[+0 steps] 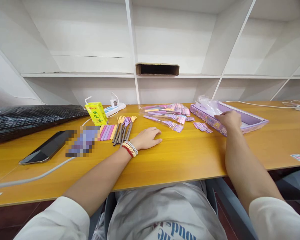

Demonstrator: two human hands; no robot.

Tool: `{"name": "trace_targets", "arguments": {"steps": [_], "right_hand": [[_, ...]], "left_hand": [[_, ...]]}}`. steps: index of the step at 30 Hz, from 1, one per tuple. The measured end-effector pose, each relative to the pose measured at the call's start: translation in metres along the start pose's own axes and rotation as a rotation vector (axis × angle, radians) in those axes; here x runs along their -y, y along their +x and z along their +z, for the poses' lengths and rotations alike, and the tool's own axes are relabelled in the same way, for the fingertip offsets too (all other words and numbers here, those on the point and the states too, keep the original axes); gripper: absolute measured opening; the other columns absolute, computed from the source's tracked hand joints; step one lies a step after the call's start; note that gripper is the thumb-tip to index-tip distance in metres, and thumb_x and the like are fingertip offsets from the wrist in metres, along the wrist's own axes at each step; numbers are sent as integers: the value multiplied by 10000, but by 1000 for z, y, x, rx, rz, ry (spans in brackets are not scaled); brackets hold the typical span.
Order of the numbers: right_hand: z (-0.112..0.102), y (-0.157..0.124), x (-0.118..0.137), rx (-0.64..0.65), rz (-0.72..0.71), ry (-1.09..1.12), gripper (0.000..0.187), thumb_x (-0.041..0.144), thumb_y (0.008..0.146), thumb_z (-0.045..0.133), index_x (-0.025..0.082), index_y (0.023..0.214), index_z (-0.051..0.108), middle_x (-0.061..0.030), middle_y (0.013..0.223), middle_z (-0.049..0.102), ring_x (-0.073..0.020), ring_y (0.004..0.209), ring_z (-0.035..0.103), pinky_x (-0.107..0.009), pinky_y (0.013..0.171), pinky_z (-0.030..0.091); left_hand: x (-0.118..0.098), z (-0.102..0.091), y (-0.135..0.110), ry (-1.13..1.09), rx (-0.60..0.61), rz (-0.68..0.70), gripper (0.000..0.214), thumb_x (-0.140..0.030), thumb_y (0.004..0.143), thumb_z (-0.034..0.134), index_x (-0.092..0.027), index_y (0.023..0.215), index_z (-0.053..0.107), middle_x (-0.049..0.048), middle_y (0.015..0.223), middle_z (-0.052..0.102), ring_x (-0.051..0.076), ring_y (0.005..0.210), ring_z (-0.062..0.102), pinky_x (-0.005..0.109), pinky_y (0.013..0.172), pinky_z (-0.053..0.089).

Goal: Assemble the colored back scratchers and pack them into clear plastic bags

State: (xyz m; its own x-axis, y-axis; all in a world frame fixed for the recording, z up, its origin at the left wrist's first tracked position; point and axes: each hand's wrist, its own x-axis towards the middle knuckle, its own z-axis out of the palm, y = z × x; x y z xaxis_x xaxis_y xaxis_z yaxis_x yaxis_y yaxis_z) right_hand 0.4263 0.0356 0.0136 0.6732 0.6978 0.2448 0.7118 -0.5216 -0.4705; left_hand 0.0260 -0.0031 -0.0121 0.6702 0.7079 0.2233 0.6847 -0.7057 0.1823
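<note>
My left hand [148,138] lies on the tabletop with its fingers stretched out and nothing in it. Just left of it is a bunch of dark-handled back scratchers [126,128] with yellow and purple claw heads. A row of pink, purple and yellow grips [107,132] sits beside these. Over the near side of a purple patterned box [208,120], my right hand [229,120] has its fingers closed at the edge of a clear plastic bag [210,106]. Its fingertips are partly hidden. Packaged back scratchers [162,115] and loose pink cards [202,127] lie between my hands.
At the left are a phone [48,146], a blurred-out item [83,140], a yellow drink carton [97,113] and a black patterned bag [37,120]. A power strip [115,108] is behind the carton. White shelving backs the table, holding a cardboard box [157,69].
</note>
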Motion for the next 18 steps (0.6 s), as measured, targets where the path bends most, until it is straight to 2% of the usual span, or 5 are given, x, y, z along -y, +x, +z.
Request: {"name": "trace_targets", "arguments": {"steps": [4,9,12,16,18], "right_hand": [[-4,-1,2,127,-59,-44,363,499,605,607,225,833,676,-97,844,629,-262,859,552,-371,696,423],[-9,-2,5,200,-113,-60,257,310,581,614,236,815,687,-72,848,631,-241,846,545,-346,700,415],[-10,-4,6,90,-55,-51,307,217,594,596,238,880,706,-102,913,625,-260,922,525,-385,781,391],[-9,-5,4,-160,20,-43,316,171,659,555,269,912,717,-133,1074,571,-309,1106,411,-438,859,329],[-6,-4,2,-158,35,7,324,162,674,545,251,937,713,-141,1061,566,-285,1057,442,-406,826,348]], "left_hand": [[0,0,0,14,10,0,359,-450,839,441,-191,1059,558,69,1047,570,198,944,545,318,845,424],[-1,-1,-1,16,16,-2,350,-441,841,441,-189,1050,562,67,1041,567,195,935,544,317,844,426],[-2,-2,-1,14,20,2,351,-443,840,443,-185,1044,565,67,1033,566,193,930,544,316,847,424],[-1,-1,0,12,21,5,353,-445,842,440,-183,1041,567,68,1032,563,191,929,543,315,854,421],[-1,-1,0,12,22,4,354,-447,843,436,-185,1042,568,68,1035,562,190,924,545,314,847,423]]}}
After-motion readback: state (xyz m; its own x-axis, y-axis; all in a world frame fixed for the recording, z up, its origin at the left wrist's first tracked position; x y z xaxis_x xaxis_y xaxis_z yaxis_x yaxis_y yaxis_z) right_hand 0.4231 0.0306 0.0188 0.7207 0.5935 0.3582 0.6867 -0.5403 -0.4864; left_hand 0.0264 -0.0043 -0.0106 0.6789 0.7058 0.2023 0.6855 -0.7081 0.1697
